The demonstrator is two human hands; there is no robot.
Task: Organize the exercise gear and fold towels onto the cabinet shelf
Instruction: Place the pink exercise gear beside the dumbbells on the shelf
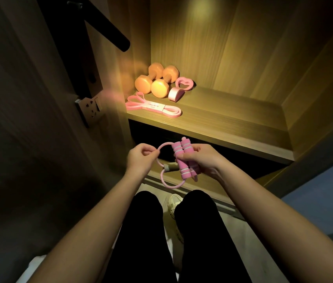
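Observation:
My right hand (204,160) grips the two pink foam handles of a jump rope (182,158), held together below the shelf's front edge. My left hand (141,160) pinches the pink rope, which loops between the hands and hangs down in a second loop. On the lit wooden cabinet shelf (233,115), at its left end, lie two orange dumbbells (157,82), a pink heart-shaped grip ring set (179,88) and a pink resistance band (153,107) with a paper sleeve. No towels are in view.
The cabinet's open door with a black handle (108,27) stands on the left, a wall socket (90,109) below it. A lower, darker shelf (182,180) holds a small roll. My dark-trousered legs and a pale shoe (174,203) are beneath my hands.

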